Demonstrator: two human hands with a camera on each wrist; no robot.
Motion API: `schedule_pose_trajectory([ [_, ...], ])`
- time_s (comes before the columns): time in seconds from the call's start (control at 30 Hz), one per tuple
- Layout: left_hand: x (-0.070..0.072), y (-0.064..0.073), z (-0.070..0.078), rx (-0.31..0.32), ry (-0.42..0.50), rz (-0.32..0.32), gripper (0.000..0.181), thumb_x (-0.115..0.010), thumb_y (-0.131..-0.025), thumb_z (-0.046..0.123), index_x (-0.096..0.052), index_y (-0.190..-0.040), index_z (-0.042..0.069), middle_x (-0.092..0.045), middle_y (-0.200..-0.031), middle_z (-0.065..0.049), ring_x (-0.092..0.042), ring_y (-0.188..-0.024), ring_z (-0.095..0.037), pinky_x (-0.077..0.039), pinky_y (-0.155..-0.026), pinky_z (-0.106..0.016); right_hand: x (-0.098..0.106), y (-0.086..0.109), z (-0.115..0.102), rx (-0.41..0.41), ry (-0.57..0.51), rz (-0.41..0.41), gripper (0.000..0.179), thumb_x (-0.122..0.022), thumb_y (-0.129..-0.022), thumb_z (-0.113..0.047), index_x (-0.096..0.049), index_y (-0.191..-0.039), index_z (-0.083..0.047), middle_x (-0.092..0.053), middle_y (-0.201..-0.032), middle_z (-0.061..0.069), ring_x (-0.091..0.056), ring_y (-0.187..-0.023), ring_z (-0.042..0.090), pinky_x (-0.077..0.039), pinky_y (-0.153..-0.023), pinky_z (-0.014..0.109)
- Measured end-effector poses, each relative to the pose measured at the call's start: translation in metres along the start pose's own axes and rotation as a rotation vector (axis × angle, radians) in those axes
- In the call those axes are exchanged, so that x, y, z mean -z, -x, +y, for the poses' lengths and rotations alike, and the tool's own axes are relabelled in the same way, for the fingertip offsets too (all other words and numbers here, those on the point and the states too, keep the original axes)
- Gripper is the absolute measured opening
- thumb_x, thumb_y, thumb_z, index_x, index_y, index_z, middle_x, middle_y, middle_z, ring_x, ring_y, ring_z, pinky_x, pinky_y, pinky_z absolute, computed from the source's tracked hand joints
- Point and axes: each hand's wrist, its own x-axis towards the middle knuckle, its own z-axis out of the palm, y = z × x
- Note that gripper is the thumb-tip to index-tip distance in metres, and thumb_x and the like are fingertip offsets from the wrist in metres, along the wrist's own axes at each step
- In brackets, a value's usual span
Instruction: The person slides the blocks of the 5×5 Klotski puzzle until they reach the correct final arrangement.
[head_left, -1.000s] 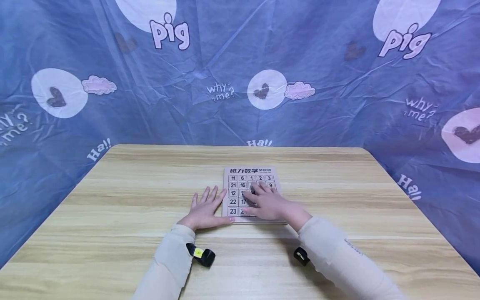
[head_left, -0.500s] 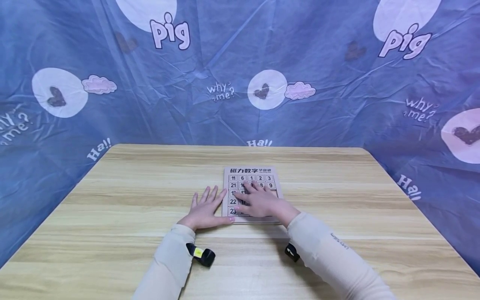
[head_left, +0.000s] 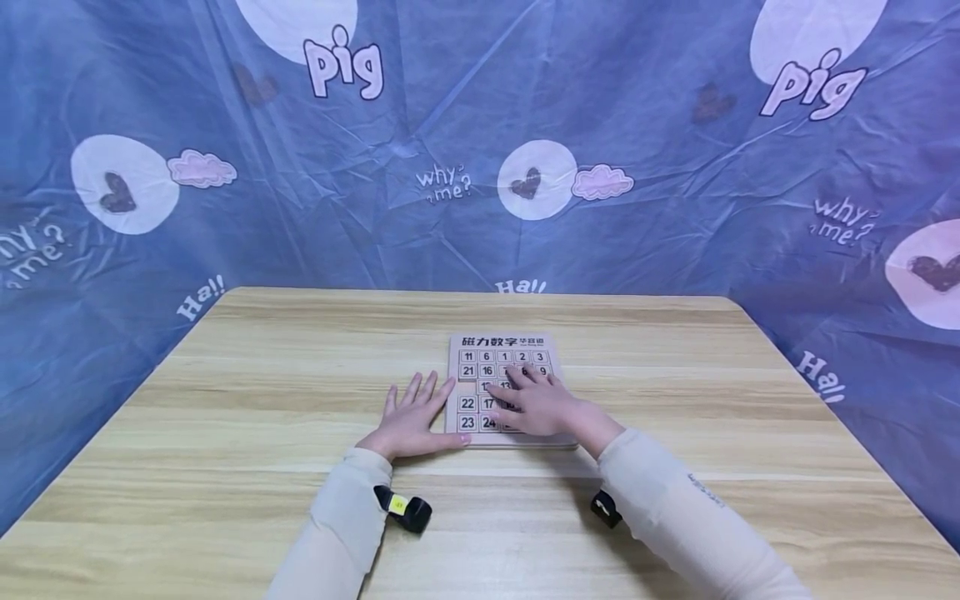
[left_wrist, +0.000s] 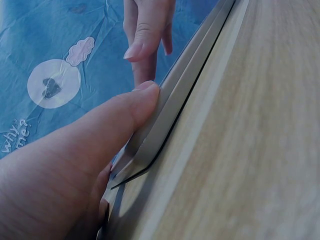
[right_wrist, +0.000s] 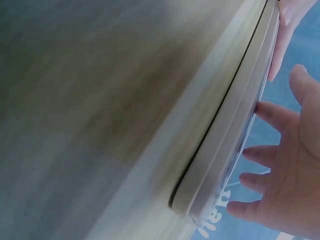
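Observation:
A pale magnetic number sliding puzzle (head_left: 453,417) lies flat on the table, with rows of numbered square tiles. A gap shows at the left end of its third row. My left hand (head_left: 412,427) rests spread along the puzzle's left side, thumb on the near left corner; in the left wrist view that thumb (left_wrist: 145,97) presses the edge. Over the puzzle's right half, my right hand (head_left: 543,407) spreads its fingers and covers several tiles. In the right wrist view its index fingertip (right_wrist: 260,107) touches the puzzle's top, the other fingers extended beside it.
The wood-grain table (head_left: 300,350) runs out on all sides of the puzzle. A blue printed curtain (head_left: 480,167) hangs behind and beside it. Black wrist cameras (head_left: 411,515) are strapped below both sleeves.
My right hand moved left over the puzzle, then back right. The third-row tiles 12 and 13 slid one place right, and the gap went from the row's right end to its left.

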Motion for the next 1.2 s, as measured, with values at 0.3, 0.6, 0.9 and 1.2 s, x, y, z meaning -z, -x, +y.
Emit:
schedule_pose_trajectory([
  [0.3,0.0,-0.001,0.0,-0.005,0.007,0.003,0.095,-0.043,-0.066,0.074,-0.013,-0.139,0.022,-0.005,-0.143,-0.011,0.006,-0.127,-0.028,0.01,-0.096,-0.052,0.001,0.004,0.0,0.013,0.025,0.017,0.058,-0.03,-0.086,-0.057,-0.03,-0.135,-0.026,-0.012,-0.141,0.012,-0.005,-0.126,0.037,-0.01,-0.095,0.057],
  [0.6,0.002,0.0,0.001,-0.004,0.001,-0.003,0.094,-0.044,-0.067,0.073,-0.013,-0.14,0.022,-0.004,-0.143,-0.011,0.006,-0.127,-0.029,0.011,-0.095,-0.052,-0.004,0.022,-0.021,0.155,0.066,0.022,0.06,-0.028,-0.085,-0.058,-0.029,-0.135,-0.026,-0.012,-0.141,0.013,-0.004,-0.126,0.036,-0.01,-0.093,0.059],
  [0.9,0.001,0.001,0.001,-0.009,0.003,0.001,0.093,-0.044,-0.068,0.072,-0.014,-0.14,0.021,-0.005,-0.142,-0.012,0.005,-0.127,-0.03,0.009,-0.095,-0.053,-0.008,0.032,-0.03,0.222,0.09,0.013,0.057,-0.027,-0.086,-0.058,-0.035,-0.133,-0.027,-0.013,-0.141,0.014,-0.007,-0.126,0.036,-0.01,-0.094,0.058],
  [1.2,0.0,0.001,0.001,-0.008,-0.001,0.0,0.093,-0.043,-0.067,0.073,-0.014,-0.14,0.021,-0.005,-0.143,-0.011,0.005,-0.127,-0.029,0.01,-0.095,-0.053,-0.008,0.024,-0.028,0.172,0.065,0.006,0.054,-0.028,-0.086,-0.056,-0.034,-0.133,-0.031,-0.014,-0.141,0.012,-0.007,-0.126,0.037,-0.011,-0.093,0.06],
])
